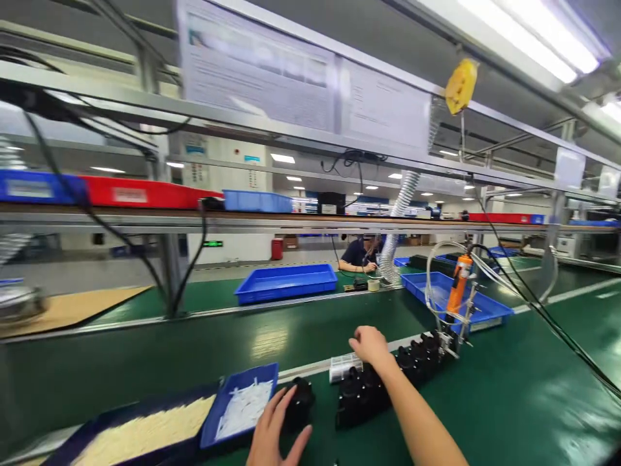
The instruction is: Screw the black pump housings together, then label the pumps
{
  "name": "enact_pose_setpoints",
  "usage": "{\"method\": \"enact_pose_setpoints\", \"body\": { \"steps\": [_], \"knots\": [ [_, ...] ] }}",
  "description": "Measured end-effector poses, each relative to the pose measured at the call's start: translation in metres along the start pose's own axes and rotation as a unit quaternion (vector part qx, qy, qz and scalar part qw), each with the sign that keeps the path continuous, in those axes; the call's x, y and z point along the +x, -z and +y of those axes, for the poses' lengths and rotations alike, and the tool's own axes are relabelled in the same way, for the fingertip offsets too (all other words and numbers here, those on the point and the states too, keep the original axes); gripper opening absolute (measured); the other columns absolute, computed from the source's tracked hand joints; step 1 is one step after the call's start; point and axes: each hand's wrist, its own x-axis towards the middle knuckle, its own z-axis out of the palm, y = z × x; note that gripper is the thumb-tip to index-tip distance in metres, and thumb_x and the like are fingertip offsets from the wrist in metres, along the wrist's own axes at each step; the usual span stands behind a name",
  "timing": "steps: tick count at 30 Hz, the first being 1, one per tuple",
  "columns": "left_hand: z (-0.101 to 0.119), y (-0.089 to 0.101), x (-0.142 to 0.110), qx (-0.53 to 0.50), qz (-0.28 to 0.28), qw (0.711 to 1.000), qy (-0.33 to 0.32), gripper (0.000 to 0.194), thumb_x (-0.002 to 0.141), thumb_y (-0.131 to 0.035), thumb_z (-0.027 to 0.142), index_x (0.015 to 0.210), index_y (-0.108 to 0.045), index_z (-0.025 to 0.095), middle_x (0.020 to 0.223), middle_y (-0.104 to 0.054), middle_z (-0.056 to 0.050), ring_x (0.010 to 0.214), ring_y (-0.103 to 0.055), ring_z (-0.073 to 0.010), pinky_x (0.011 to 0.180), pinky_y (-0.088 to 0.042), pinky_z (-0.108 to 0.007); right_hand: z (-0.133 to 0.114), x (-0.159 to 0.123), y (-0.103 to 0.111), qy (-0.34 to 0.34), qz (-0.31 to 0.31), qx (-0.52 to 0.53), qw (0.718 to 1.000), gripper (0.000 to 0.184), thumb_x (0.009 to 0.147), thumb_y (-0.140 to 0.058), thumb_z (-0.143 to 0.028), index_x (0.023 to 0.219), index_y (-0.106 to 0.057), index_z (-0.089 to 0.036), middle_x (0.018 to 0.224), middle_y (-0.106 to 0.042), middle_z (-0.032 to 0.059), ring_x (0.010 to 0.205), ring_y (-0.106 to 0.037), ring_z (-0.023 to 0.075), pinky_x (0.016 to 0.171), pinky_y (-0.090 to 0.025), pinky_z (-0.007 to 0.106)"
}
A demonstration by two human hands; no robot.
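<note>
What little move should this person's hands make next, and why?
Perhaps the left hand should close on the lone black part: it is already curved beside that part, though whether it grips it isn't clear. The right hand is farther off, by the row of black parts, so the left seems better placed.

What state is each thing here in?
Left bare-hand grip: open beside a lumpy black part; contact unclear
Right bare-hand grip: fingers bent; any hold hidden
Lumpy black parts: lined up
Orange cylindrical tool: nearly upright
Small blue rectangular tray: holding white strips
Dark-blue rectangular tray: holding pale-yellow pieces
Long ceiling lamp: lit
</note>
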Motion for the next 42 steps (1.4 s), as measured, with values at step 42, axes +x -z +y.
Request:
{"method": "enact_pose_setpoints", "body": {
  "steps": [42],
  "knots": [
    [0.018, 0.024, 0.014, -0.231, 0.015, 0.959, 0.164, 0.056, 0.088, -0.067, 0.063, 0.122, -0.071, 0.018, 0.116, -0.072, -0.015, 0.104, -0.069, -0.0306, 0.084, -0.058, -0.042, 0.025, 0.026, -0.023, 0.031, -0.132, -0.02, 0.991, 0.016, 0.09, -0.076, -0.028, 0.092, -0.069, -0.014, 0.087, -0.07, 0.0027, 0.079, -0.067, 0.0186, 0.074, -0.052, 0.031]
  ]
}}
